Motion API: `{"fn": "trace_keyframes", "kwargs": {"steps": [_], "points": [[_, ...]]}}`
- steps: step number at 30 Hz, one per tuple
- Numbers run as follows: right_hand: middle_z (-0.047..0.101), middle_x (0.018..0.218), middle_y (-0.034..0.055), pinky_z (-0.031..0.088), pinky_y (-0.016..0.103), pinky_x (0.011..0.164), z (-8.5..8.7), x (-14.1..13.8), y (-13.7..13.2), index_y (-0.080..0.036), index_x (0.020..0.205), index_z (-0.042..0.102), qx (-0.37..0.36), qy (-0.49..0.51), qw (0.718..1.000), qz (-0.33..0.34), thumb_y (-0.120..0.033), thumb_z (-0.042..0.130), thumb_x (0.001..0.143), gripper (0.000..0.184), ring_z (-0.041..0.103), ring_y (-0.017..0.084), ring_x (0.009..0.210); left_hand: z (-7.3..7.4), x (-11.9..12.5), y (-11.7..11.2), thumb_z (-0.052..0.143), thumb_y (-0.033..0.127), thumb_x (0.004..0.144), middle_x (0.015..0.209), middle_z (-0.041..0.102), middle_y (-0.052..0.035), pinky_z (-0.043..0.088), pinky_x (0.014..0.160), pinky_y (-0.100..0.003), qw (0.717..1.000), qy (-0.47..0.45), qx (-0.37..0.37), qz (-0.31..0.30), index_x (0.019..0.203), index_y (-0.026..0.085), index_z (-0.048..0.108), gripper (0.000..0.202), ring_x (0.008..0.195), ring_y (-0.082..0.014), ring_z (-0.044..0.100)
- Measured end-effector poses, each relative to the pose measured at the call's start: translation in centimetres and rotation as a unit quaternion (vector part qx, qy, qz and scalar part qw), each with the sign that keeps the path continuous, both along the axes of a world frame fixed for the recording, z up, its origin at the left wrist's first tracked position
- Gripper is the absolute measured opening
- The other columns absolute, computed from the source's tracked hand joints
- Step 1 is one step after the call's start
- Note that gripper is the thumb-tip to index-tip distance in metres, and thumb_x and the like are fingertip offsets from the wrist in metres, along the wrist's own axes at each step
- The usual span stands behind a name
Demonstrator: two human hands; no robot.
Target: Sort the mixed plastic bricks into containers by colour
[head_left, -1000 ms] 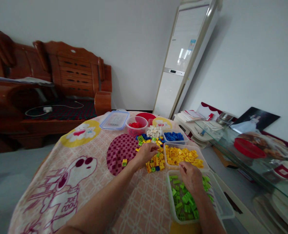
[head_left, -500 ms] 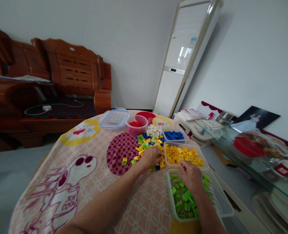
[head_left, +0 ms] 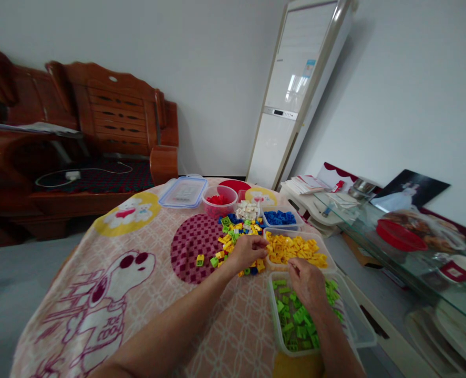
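Observation:
My left hand (head_left: 248,252) is over the right side of a mixed pile of toy building bricks (head_left: 227,242), its bent fingers by the left wall of a clear box of yellow bricks (head_left: 296,247). Whatever those fingers hold is too small to make out. My right hand (head_left: 307,283) hovers above the near edge of the yellow box, thumb and fingertips pinched together; I cannot make out anything between them. Its wrist passes over a clear box of green bricks (head_left: 298,317). A lone yellow-green brick (head_left: 200,260) lies left of the pile.
Behind the pile stand a round tub of red bricks (head_left: 219,201), a container of white bricks (head_left: 247,210) and a box of blue bricks (head_left: 280,218). A blue-rimmed lid (head_left: 183,192) lies at the back left. A glass-topped side table (head_left: 378,252) stands on the right.
My left hand has lifted slightly from the pile and its fingers have shifted right, toward the yellow box. My right hand stays nearly in place, still pinched. The view has moved slightly.

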State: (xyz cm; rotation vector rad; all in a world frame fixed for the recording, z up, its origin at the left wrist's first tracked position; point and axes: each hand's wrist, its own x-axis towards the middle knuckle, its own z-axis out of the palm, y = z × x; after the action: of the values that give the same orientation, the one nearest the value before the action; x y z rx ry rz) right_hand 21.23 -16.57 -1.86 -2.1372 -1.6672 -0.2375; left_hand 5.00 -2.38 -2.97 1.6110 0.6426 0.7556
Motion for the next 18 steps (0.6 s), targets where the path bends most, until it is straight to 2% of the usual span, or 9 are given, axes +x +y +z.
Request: {"fn": "trace_keyframes", "kwargs": {"steps": [3,6,9,13,18], "points": [[0.07,0.077,0.0054,0.034,0.025,0.066,-0.1,0.0,0.0,-0.019,0.081,0.07,0.002,0.0,1.0,0.001,-0.021,0.047,0.09,0.025,0.061,0.016,0.069,0.1,0.2,-0.1,0.068,0.021,0.068,0.097,0.074,-0.0079,0.055,0.073,-0.027,0.999,-0.047,-0.012,-0.011,0.106,0.012,0.07,0.039,0.079,-0.017,0.071],[0.071,0.078,0.0061,0.034,0.025,0.066,-0.1,0.1,0.0,-0.019,0.081,0.07,0.013,-0.002,1.0,0.004,-0.021,0.047,0.09,0.025,0.062,0.016,0.07,0.8,-0.5,0.4,0.065,0.022,0.071,0.095,0.074,-0.0073,0.054,0.076,-0.026,0.999,-0.036,0.028,-0.005,0.107,0.012,0.071,0.038,0.083,-0.0169,0.07],[0.071,0.078,0.0066,0.036,0.025,0.066,-0.4,0.2,0.0,-0.019,0.081,0.07,0.023,0.002,1.0,0.01,-0.021,0.046,0.09,0.026,0.063,0.017,0.069,1.8,-1.8,1.2,0.062,0.019,0.073,0.082,0.074,-0.0033,0.051,0.07,-0.023,0.991,0.055,0.123,0.021,0.098,0.013,0.074,0.029,0.074,-0.0144,0.067],[0.072,0.078,0.0068,0.038,0.025,0.067,-0.7,0.5,0.0,-0.019,0.083,0.071,0.074,0.02,0.997,0.026,-0.024,0.045,0.092,0.028,0.063,0.017,0.07,2.6,-3.2,2.0,0.059,0.016,0.075,0.083,0.074,-0.0019,0.045,0.068,-0.022,0.953,0.18,0.239,0.043,0.091,0.015,0.076,0.024,0.072,-0.0135,0.064],[0.073,0.085,0.0092,0.041,0.025,0.071,-0.2,0.8,-0.1,-0.017,0.088,0.071,0.207,-0.006,0.978,-0.015,-0.03,0.044,0.094,0.03,0.063,0.018,0.075,2.8,-3.5,1.7,0.065,0.022,0.074,0.082,0.073,-0.0035,0.043,0.067,-0.023,0.906,0.295,0.304,-0.006,0.084,0.016,0.075,0.015,0.075,-0.0159,0.064]]}}
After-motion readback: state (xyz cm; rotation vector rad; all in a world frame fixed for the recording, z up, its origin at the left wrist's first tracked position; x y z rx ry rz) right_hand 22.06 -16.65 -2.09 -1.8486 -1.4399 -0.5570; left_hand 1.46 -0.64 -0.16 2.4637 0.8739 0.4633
